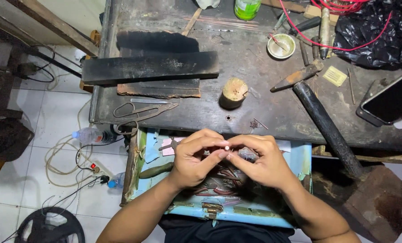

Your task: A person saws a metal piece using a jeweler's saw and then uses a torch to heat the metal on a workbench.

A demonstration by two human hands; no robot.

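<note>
Nearest the viewer, both forearms reach up over an open pale-blue drawer (295,157) that holds red-handled pliers and scraps. Above it the left hand (196,157) and the right hand (261,162) meet fingertip to fingertip. Both are curled nearly closed, thumb and forefingers pinching one tiny pale piece (227,147) between them; what it is cannot be told at this size.

Just beyond the hands starts the dark, scarred worktop (255,67). Directly past the fingertips lie a few small bits of wire (256,123), and a little further stands a short wooden peg (233,92). Beyond the left hand, metal shears (142,111) rest at the worktop's near edge, with a long black wooden block (150,68) lying across a flat board behind them. Beyond the right hand, a hammer (318,108) lies at a slant, its black handle running back toward the near edge. Further still sit a small metal bowl (281,46), a green bottle (247,8), a red wire (340,27) looping over a black plastic bag (381,31), and, far off on the right hand's side, a phone (390,101) with a dark screen.

Well outside the left hand, the white tiled floor (43,117) shows pale cables, a plastic water bottle (90,135) and a power strip (95,167).
</note>
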